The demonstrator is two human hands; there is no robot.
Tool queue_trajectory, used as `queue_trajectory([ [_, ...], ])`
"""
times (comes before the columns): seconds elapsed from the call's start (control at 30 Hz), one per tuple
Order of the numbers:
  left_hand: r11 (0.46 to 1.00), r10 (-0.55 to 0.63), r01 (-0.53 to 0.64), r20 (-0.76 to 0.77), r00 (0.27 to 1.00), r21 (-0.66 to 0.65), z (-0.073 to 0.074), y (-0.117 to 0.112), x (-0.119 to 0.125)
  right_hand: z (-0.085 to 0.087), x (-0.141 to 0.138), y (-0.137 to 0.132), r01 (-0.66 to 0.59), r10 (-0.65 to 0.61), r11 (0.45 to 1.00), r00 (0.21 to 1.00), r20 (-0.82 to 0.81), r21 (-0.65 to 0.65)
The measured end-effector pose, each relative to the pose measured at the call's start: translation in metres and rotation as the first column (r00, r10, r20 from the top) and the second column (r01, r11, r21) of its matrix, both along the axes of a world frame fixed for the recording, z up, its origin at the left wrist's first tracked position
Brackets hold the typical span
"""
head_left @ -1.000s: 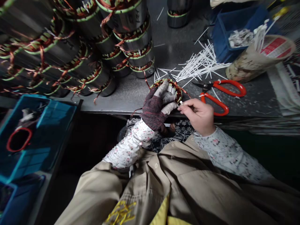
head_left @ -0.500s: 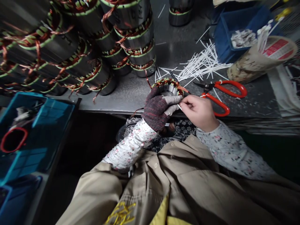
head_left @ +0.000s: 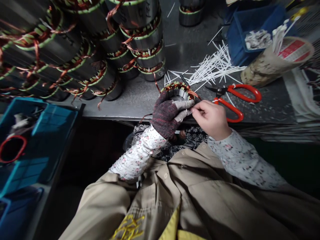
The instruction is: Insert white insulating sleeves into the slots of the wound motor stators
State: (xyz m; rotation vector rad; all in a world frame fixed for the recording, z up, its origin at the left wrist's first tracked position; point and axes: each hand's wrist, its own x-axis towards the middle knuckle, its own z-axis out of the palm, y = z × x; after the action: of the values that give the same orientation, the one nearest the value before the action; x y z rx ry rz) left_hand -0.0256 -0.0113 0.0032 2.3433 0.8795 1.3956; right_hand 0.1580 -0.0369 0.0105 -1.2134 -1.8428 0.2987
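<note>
A motor stator (head_left: 181, 93) with copper windings and a pale green rim lies at the bench's front edge. My left hand (head_left: 165, 115), in a dark knitted glove with pale-wrapped fingertips, is closed round its near left side. Bare and pinched, my right hand (head_left: 211, 118) is at the stator's near right rim, beside the left fingertips. The thin white tie in its fingers is almost wholly hidden now. A copper lead (head_left: 193, 93) sticks out past the rim above the right fingers. Red-handled scissors (head_left: 233, 100) lie partly open just right of the hand.
Stacked wound stators (head_left: 147, 43) crowd the left and back. Loose white ties (head_left: 212, 68) are heaped behind the work. At the right stand a blue bin (head_left: 255, 23) and a cardboard tube (head_left: 260, 68) with ties. A teal crate (head_left: 58, 133) is at lower left.
The white tie's end, which showed under my right fingertips, is now barely visible. My right fingers have shifted slightly against the stator's rim. My left hand keeps its grip.
</note>
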Motion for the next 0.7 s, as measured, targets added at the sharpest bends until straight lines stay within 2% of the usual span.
queue_trajectory([
  [0.07,1.000,-0.005,0.005,0.007,1.000,-0.001,-0.001,-0.001,0.000,0.000,0.001,0.002,0.007,-0.008,1.000,0.999,-0.033,-0.012],
  [0.17,0.999,0.020,-0.020,0.014,1.000,-0.026,0.001,-0.002,0.001,0.009,0.003,-0.006,-0.011,0.014,0.999,0.996,-0.085,0.039],
  [0.3,0.999,0.024,-0.026,-0.061,0.998,-0.042,0.004,-0.003,0.000,0.021,0.003,-0.018,-0.094,0.096,0.994,0.994,-0.048,0.057],
  [0.37,0.999,0.016,-0.019,-0.082,0.997,-0.040,0.004,-0.003,-0.001,0.019,0.001,-0.016,-0.093,0.094,0.995,0.995,-0.025,0.038],
  [0.53,1.000,0.007,-0.008,-0.076,0.997,-0.012,-0.002,-0.001,-0.002,0.003,0.001,0.002,0.064,-0.063,0.997,0.998,0.031,-0.036],
  [0.7,0.999,-0.018,0.016,-0.037,0.999,-0.040,-0.003,0.000,-0.001,0.007,0.004,-0.001,-0.009,0.005,0.999,0.995,-0.100,-0.033],
])
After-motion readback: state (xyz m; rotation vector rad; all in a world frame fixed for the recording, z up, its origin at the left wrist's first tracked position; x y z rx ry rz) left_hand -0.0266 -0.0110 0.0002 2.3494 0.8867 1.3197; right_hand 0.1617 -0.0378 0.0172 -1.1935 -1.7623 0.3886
